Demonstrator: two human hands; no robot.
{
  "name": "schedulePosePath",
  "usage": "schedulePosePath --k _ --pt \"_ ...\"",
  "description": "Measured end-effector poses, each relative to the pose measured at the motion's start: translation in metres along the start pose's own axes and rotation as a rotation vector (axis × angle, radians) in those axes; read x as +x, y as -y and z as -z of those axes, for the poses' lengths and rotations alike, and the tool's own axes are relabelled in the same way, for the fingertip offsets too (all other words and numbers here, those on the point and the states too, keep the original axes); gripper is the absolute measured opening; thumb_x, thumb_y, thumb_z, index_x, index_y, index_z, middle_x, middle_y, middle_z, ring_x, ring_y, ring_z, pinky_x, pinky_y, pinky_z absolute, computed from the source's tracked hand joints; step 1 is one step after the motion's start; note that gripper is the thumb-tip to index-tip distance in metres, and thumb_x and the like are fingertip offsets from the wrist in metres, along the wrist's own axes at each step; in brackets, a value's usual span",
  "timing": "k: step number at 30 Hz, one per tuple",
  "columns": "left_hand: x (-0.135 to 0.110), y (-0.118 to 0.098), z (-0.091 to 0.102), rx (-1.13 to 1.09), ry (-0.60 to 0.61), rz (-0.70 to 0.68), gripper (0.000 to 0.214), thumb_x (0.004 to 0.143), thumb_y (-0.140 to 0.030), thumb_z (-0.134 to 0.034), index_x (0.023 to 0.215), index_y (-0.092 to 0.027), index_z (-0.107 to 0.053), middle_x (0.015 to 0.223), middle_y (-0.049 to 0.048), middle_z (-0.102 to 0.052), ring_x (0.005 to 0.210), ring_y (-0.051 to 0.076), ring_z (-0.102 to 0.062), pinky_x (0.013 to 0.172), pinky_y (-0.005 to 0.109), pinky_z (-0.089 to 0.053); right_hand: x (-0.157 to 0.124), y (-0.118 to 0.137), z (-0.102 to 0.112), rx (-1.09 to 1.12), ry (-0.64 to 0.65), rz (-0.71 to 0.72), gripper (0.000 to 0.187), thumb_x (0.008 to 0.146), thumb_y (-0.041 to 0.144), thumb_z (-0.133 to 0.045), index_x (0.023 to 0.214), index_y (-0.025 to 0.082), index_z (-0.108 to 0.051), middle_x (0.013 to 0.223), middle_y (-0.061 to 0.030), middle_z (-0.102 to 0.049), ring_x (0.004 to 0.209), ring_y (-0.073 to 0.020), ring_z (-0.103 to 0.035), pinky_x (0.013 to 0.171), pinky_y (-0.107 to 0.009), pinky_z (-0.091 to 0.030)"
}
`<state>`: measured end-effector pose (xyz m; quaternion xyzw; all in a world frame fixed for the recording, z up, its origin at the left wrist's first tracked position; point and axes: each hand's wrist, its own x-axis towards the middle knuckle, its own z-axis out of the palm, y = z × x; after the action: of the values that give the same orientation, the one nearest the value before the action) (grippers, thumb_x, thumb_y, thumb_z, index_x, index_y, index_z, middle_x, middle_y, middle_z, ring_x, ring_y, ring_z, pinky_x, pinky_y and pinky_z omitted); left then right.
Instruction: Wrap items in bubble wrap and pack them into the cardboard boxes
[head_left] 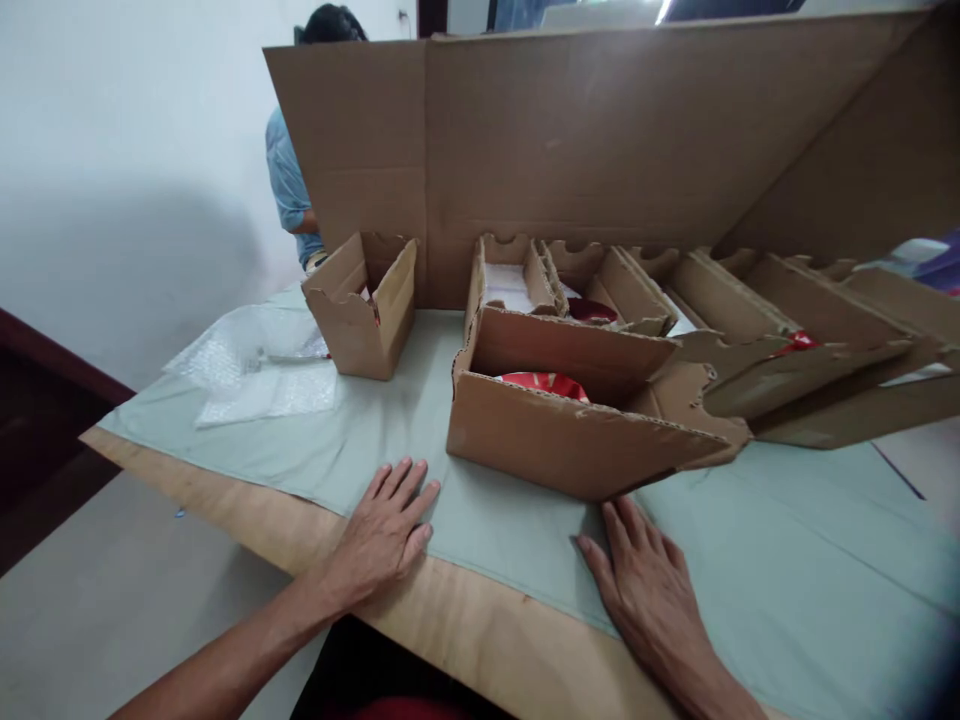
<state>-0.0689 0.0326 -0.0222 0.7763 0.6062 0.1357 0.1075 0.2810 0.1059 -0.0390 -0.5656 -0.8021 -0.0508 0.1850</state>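
My left hand [390, 530] lies flat on the pale green cloth [517, 540] near the table's front edge, fingers stretched out and holding nothing. To the right, my right hand [645, 570] also rests on the cloth, fingers extended, its tips close to the lower edge of an open cardboard box [577, 440]; whether they touch it I cannot tell. Inside that box a shiny red package [547, 384] shows in part, the rest hidden by the walls.
A row of open cardboard bins [600, 290] stands behind, before a tall cardboard panel [570, 150]. At left are a smaller cardboard box [367, 310] and bubble wrap [262, 385]. A person in a blue sleeve [289, 175] is partly hidden behind the panel. Bare wood [480, 620] edges the table.
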Motion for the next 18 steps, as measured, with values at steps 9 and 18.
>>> schedulePosePath --k 9,18 --pt "-0.029 0.078 0.065 0.020 -0.300 0.299 0.044 0.095 -0.041 -0.047 0.120 -0.018 -0.075 0.136 0.0158 -0.070 0.130 0.031 -0.061 0.113 0.047 -0.046 -0.055 0.007 0.013 -0.196 -0.059 0.231 0.057 0.104 0.039 -0.034 0.156 0.016 -0.040 0.156 -0.0195 -0.052 0.141 -0.0350 -0.052 0.111 -0.054 -0.045" --pt "0.005 0.187 0.136 -0.026 -0.516 0.834 0.024 0.080 -0.036 -0.058 0.084 -0.015 -0.068 0.086 0.0125 -0.069 0.098 0.034 -0.064 0.085 0.042 -0.049 -0.053 0.008 0.018 -0.178 -0.065 0.243 0.051 0.103 0.039 -0.039 0.143 0.014 -0.058 0.150 -0.0189 -0.060 0.135 -0.0350 -0.058 0.106 -0.052 -0.049"
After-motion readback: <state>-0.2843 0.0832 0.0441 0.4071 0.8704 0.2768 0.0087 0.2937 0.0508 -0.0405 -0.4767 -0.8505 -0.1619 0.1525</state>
